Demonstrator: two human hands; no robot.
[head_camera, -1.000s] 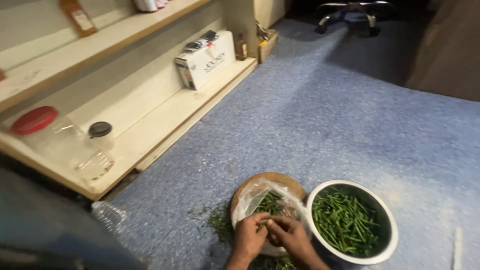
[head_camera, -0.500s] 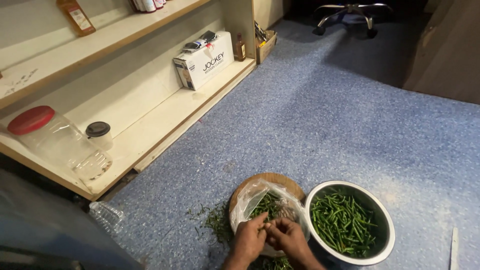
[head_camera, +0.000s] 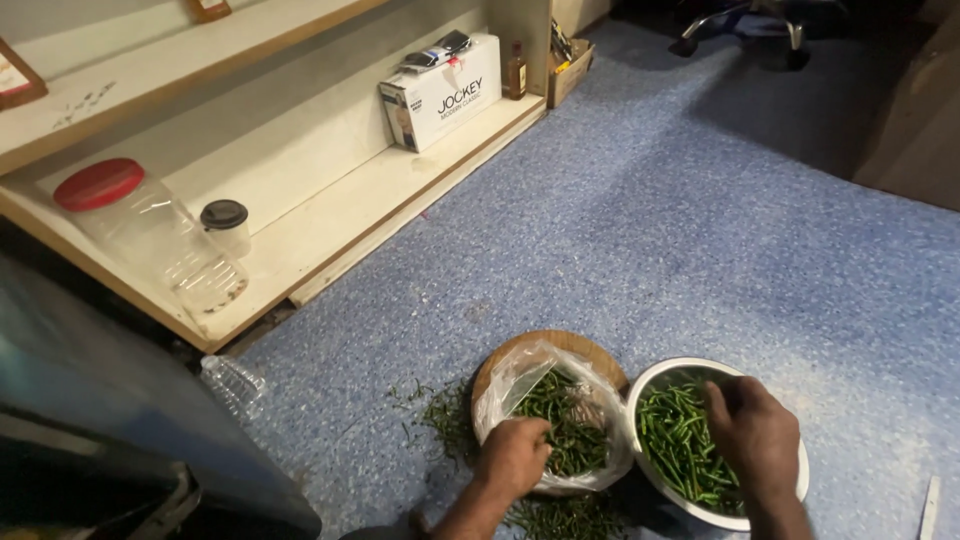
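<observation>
A clear plastic bag (head_camera: 520, 385) of green chillies (head_camera: 565, 425) lies on a round wooden board (head_camera: 560, 345) on the blue floor. My left hand (head_camera: 515, 455) rests in the bag's mouth, its fingers curled on the chillies. To the right stands a steel bowl (head_camera: 785, 495) holding more green chillies (head_camera: 675, 440). My right hand (head_camera: 755, 435) hovers over the bowl, fingers bent downward; what it holds cannot be made out. Plucked stems (head_camera: 445, 415) lie scattered left of the board.
A low wooden shelf (head_camera: 330, 230) runs along the left, carrying a red-lidded clear jar (head_camera: 150, 235), a small black-lidded jar (head_camera: 227, 227), a white box (head_camera: 440, 95) and a small bottle (head_camera: 516, 72). An empty plastic bottle (head_camera: 232, 385) lies near a dark object at bottom left.
My right hand has moved from the bag over to the steel bowl. My left hand has stayed at the bag. The camera has shifted slightly.
</observation>
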